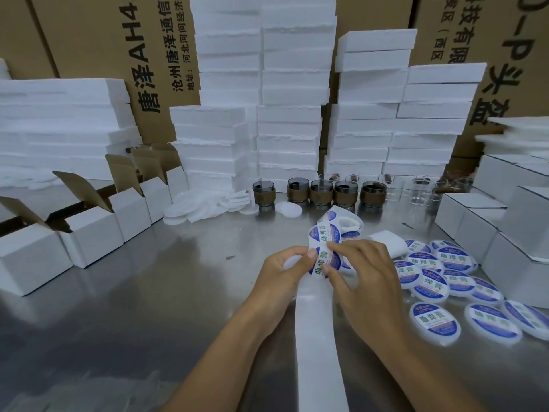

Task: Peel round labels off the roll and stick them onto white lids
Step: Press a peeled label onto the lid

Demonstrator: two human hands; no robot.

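Through the head camera, the round label [323, 261] sat between both thumbs, on the backing strip [315, 337] trailing from the roll [347, 226]. The left hand [282, 273] curled round the strip, and the right hand [367, 272] pinched the label's edge. Labelled white lids [433, 273] lay right of the hands. The open boxes [89, 230] hid their insides.

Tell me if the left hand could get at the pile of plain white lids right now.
Probably not yet: the left hand is gripping the label strip. The table between it and the plain lids looks free, so reach seems fine once it lets go.
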